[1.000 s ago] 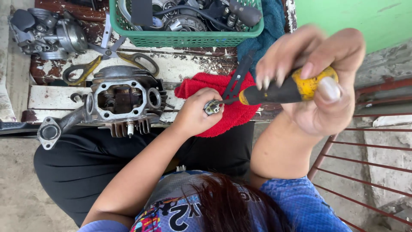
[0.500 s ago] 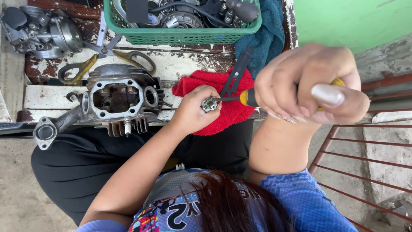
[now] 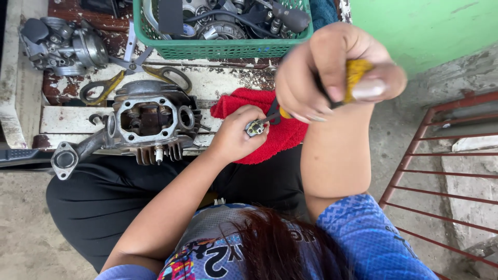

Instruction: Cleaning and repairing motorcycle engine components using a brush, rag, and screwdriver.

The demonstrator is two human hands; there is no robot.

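My left hand [image 3: 236,137] pinches a small metal part [image 3: 254,127] above a red cloth [image 3: 270,127] on my lap. My right hand [image 3: 337,72] is raised close to the camera, fist closed around the yellow handle of a screwdriver [image 3: 355,72]. The dark shaft slants down-left, and its tip meets the small part. The fingers of my right hand hide most of the handle.
A grey engine cylinder head [image 3: 148,122] lies on a worn white wooden bench [image 3: 62,119], left of my left hand. Behind it are yellow-handled shears [image 3: 111,85], another engine part [image 3: 62,44] and a green basket [image 3: 223,47] of parts. A rusty metal grate [image 3: 441,171] stands at the right.
My right hand has rolled over the screwdriver handle, covering more of the yellow. The left hand keeps the small part at the tip. The view has shifted slightly.
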